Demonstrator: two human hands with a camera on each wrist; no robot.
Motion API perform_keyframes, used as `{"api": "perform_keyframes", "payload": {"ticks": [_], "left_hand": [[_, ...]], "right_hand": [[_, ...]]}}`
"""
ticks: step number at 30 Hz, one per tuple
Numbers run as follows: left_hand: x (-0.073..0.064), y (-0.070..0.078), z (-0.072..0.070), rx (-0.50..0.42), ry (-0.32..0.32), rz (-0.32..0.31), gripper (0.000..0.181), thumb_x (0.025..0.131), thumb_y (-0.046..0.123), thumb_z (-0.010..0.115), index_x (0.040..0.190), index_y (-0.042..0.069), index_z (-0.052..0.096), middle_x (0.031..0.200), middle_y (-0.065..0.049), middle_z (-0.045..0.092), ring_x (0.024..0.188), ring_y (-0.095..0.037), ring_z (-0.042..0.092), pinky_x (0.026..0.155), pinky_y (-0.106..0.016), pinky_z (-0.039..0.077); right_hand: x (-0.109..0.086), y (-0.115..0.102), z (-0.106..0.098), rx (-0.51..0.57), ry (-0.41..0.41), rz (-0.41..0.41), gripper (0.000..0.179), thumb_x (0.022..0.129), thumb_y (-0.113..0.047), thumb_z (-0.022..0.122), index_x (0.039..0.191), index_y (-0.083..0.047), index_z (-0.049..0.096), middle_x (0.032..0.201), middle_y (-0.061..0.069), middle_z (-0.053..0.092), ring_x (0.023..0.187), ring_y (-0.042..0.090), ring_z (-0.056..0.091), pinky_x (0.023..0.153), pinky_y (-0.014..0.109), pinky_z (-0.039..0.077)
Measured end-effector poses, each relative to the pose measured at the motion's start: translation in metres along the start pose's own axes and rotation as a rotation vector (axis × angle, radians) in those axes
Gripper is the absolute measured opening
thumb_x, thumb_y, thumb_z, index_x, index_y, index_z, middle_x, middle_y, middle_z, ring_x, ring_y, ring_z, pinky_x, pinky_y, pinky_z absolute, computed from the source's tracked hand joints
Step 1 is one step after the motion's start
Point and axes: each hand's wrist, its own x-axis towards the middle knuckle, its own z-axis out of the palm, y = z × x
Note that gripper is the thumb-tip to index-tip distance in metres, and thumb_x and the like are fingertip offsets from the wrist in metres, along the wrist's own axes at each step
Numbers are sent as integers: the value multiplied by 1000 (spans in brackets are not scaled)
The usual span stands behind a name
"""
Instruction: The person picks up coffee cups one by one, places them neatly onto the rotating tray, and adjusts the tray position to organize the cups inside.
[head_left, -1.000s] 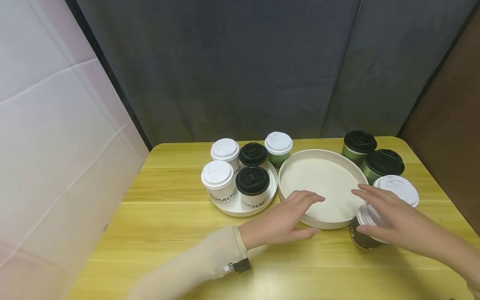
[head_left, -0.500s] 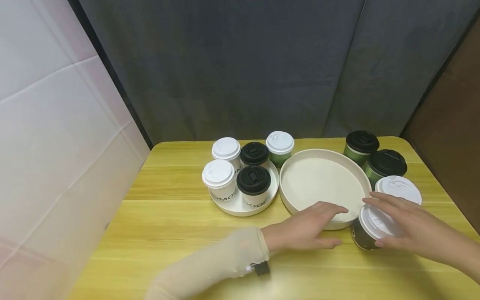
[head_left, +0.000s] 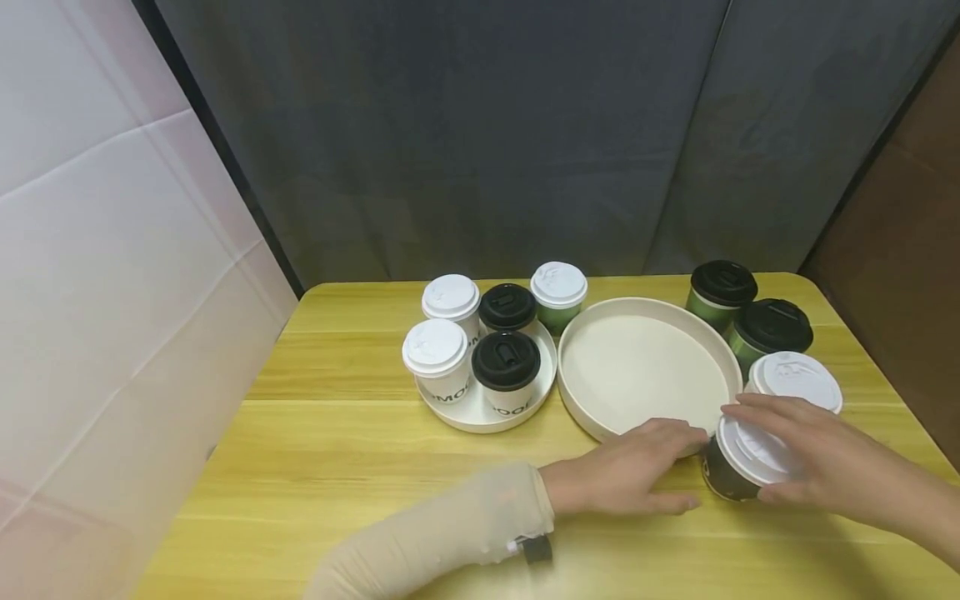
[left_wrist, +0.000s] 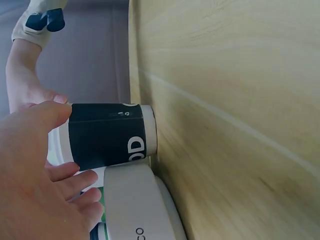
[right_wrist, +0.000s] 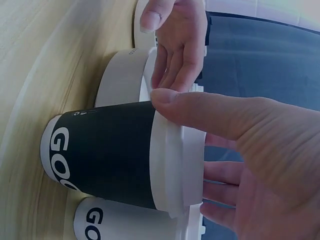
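A dark paper coffee cup point(head_left: 723, 477) with a white lid stands upright at the tray's front right. My right hand point(head_left: 817, 454) holds it by the lid point(right_wrist: 167, 160), thumb at the near rim and fingers across on the far side. From the left, my left hand point(head_left: 637, 471) reaches over the front rim of the round cream tray point(head_left: 637, 367), fingers extended close to the cup. In the left wrist view, its thumb and fingers overlap the cup's lid end. Another white-lidded cup point(head_left: 798, 379) stands right behind, partly hidden by my right hand.
Two green cups with black lids, one at the back point(head_left: 722, 292) and one nearer point(head_left: 772, 327), line the tray's right side. A white-lidded green cup point(head_left: 558, 296) stands behind left. A smaller white plate point(head_left: 472, 421) bears several white cups. Dark cloth point(head_left: 487, 142) hangs behind the table.
My left hand has moved right and toward the front, from over the tray's left front to beside the dark cup. My right hand has settled lower onto that cup's lid.
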Motion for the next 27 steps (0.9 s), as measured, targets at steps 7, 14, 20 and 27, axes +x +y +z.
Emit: {"api": "perform_keyframes", "payload": {"ticks": [7,14,20,27], "left_hand": [[0,3,4,-8,-21,-10,72,97,51,53,155,16,27,157,7,39,149,-10,29,124,-19,19],[0,6,9,-22,-31,-16,73,97,51,54,155,17,26,158,8,38,151,-11,26,124,-20,18],[0,6,10,-3,-25,-23,73,97,51,54,155,18,25,157,9,38,151,-11,26,125,-19,16],[-2,8,9,29,-18,-16,74,97,53,52,155,16,25,157,6,39,151,-13,28,125,-18,15]], "right_hand": [[1,-2,3,30,53,-30,94,42,-36,95,128,-23,61,125,4,64,113,12,48,91,1,28],[2,-5,3,13,75,-17,90,41,-35,95,124,-25,63,120,2,65,108,10,48,86,2,32],[3,-5,5,17,89,-14,88,40,-35,95,122,-26,64,118,0,64,106,9,47,85,5,33],[5,-10,2,12,98,-7,85,41,-36,95,120,-26,65,115,-3,63,105,9,47,84,9,33]]}}
